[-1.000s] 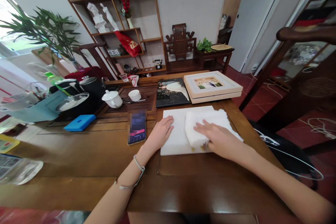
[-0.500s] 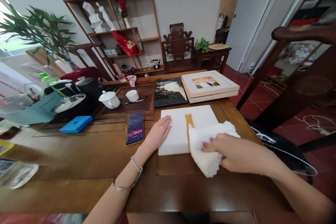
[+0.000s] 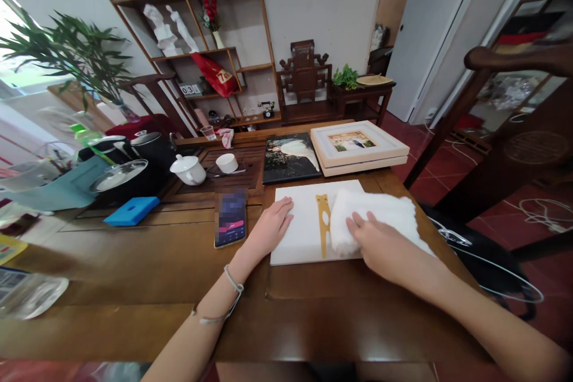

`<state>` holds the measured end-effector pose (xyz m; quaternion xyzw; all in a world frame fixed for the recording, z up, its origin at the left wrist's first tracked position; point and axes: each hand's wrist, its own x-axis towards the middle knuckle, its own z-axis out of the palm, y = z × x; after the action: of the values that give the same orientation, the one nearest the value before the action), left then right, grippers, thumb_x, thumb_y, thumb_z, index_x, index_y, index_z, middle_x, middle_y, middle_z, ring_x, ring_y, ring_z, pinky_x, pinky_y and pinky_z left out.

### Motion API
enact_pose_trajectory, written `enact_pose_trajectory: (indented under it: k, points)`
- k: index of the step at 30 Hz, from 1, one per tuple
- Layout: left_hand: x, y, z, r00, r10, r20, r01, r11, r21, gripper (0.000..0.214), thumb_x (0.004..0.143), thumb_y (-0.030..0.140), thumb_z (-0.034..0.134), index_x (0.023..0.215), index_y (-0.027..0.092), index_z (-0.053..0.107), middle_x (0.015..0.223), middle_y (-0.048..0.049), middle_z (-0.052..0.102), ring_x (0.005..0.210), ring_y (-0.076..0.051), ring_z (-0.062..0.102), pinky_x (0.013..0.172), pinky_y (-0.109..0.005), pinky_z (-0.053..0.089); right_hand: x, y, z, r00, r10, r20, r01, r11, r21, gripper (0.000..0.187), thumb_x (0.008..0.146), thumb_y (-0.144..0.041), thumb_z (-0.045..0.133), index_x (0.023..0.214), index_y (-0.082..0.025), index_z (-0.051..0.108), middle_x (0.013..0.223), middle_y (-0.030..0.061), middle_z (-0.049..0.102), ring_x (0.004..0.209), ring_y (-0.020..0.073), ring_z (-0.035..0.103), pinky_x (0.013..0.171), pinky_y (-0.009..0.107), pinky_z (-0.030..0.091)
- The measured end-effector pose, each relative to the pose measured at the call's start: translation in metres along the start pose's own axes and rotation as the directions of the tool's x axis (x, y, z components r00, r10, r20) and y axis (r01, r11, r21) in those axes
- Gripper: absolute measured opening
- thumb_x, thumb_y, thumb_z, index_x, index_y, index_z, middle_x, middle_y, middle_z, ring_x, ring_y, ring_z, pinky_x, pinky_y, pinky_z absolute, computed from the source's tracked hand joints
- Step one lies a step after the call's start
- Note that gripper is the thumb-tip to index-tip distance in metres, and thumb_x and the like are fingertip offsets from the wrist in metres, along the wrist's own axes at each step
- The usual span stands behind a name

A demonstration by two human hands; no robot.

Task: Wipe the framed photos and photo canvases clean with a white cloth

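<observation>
A flat white album-like box point(image 3: 304, 239) with a gold decorative strip point(image 3: 323, 224) down its middle lies on the wooden table. My left hand point(image 3: 271, 225) rests flat on its left edge, fingers stretched out and holding nothing. On the box's right half lies a fluffy white towel point(image 3: 394, 210), bunched under my right hand point(image 3: 378, 245). My right fingers press into the towel and grip it. Most of the box's right side is hidden beneath the towel and hand.
Behind the box lie a dark photo panel point(image 3: 289, 173) and a framed picture point(image 3: 353, 158). Left of my hand is a phone point(image 3: 231, 218); beyond it are a lidded white cup point(image 3: 188, 171), a blue block point(image 3: 132, 211) and a black pot point(image 3: 120, 182). A wooden chair point(image 3: 505, 62) stands at right.
My right hand has swept the towel away from me and to the right, off the gold strip, whose lower part now shows. My left hand has stayed in place.
</observation>
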<state>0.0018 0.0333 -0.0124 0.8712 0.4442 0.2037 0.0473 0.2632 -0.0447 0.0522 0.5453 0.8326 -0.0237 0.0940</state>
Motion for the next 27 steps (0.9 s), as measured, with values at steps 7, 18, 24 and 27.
enact_pose_trajectory:
  k: [7, 18, 24, 27]
  points:
    - [0.000, 0.001, -0.001, 1.000, -0.012, 0.009, 0.012, 1.000, 0.006, 0.035, 0.098, 0.024, 0.041, 0.127, 0.011, 0.054, 0.136, -0.0154, 0.055, 0.131, -0.025, 0.049, 0.111, -0.044, 0.041, -0.020, -0.001, -0.022, 0.993, -0.115, 0.037, 0.111, 0.987, 0.116, 0.043, 0.075, -0.008, 0.045, 0.109, -0.015, 0.069, 0.098, 0.0151, 0.070, 0.092, 0.0325, 0.066, 0.077, 0.042, 0.050]
    - [0.000, 0.000, -0.002, 1.000, -0.001, 0.005, 0.000, 1.000, 0.006, 0.034, 0.098, 0.025, 0.041, 0.127, 0.013, 0.054, 0.136, -0.0147, 0.056, 0.132, -0.025, 0.048, 0.111, -0.045, 0.041, 0.054, 0.027, 0.013, 0.968, 0.060, -0.244, -0.057, 0.998, 0.019, 0.063, 0.077, -0.008, 0.046, 0.140, -0.014, 0.045, 0.147, 0.0157, 0.043, 0.136, 0.0373, 0.033, 0.105, 0.054, 0.032]
    - [0.001, 0.001, -0.003, 1.000, -0.004, 0.007, 0.004, 1.000, 0.004, 0.034, 0.098, 0.025, 0.040, 0.127, 0.013, 0.054, 0.136, -0.0149, 0.055, 0.131, -0.025, 0.049, 0.111, -0.045, 0.041, 0.048, 0.022, -0.002, 0.985, 0.015, -0.172, 0.006, 0.992, 0.123, 0.054, 0.079, -0.003, 0.039, 0.131, -0.009, 0.054, 0.140, 0.0181, 0.051, 0.132, 0.0386, 0.039, 0.103, 0.054, 0.035]
    - [0.000, 0.001, -0.003, 1.000, -0.003, 0.005, 0.003, 1.000, 0.003, 0.035, 0.097, 0.025, 0.040, 0.127, 0.013, 0.054, 0.136, -0.0149, 0.055, 0.131, -0.025, 0.049, 0.110, -0.045, 0.041, 0.020, 0.013, -0.015, 0.994, -0.085, -0.067, 0.094, 0.984, 0.150, 0.050, 0.077, 0.000, 0.038, 0.120, -0.009, 0.062, 0.127, 0.0193, 0.060, 0.122, 0.0371, 0.050, 0.094, 0.048, 0.043]
